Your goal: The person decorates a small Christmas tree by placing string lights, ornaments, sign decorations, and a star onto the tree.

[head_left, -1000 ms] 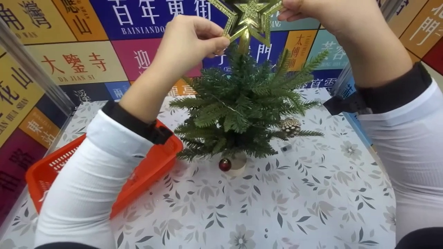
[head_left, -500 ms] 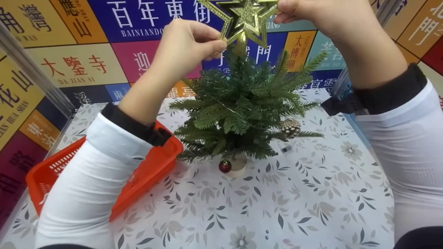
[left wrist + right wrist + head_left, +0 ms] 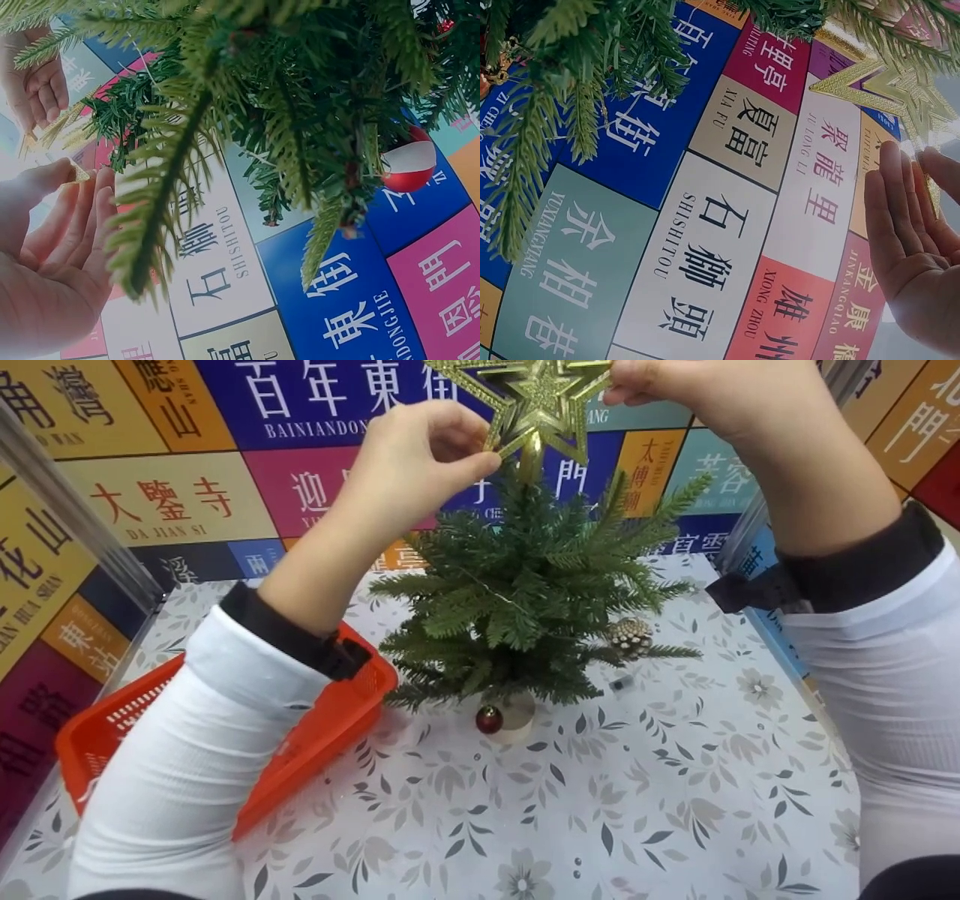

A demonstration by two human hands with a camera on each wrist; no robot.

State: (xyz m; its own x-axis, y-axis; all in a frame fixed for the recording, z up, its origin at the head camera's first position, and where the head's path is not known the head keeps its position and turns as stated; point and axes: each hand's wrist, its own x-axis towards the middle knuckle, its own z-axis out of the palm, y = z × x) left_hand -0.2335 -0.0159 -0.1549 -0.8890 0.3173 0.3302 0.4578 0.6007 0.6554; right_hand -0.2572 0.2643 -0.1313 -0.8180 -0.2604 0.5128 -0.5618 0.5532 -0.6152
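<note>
A gold star tree topper (image 3: pixel 541 394) stands at the tip of a small artificial Christmas tree (image 3: pixel 525 577), its top cut off by the head view's upper edge. My left hand (image 3: pixel 420 465) pinches the star's lower left point between thumb and fingers. On the other side, my right hand (image 3: pixel 705 390) pinches the star's right point. The right wrist view shows the gold star (image 3: pixel 907 97) with the right hand's (image 3: pixel 915 240) thumb and fingertips at one point. In the left wrist view, the left hand (image 3: pixel 60 240) has a bit of gold between its fingertips.
An orange-red plastic basket (image 3: pixel 352 720) lies left of the tree, partly behind the left sleeve. A dark red bauble (image 3: pixel 489 719) hangs by the tree's pale base (image 3: pixel 517 720). A pine cone (image 3: pixel 628 637) sits among the right branches. Printed panels (image 3: pixel 165 502) enclose the flower-patterned table (image 3: pixel 585 795).
The star swung slightly left, then back right, both hands moving along with it. Both hands stay at its points. The tree, basket and bauble look nearly unchanged.
</note>
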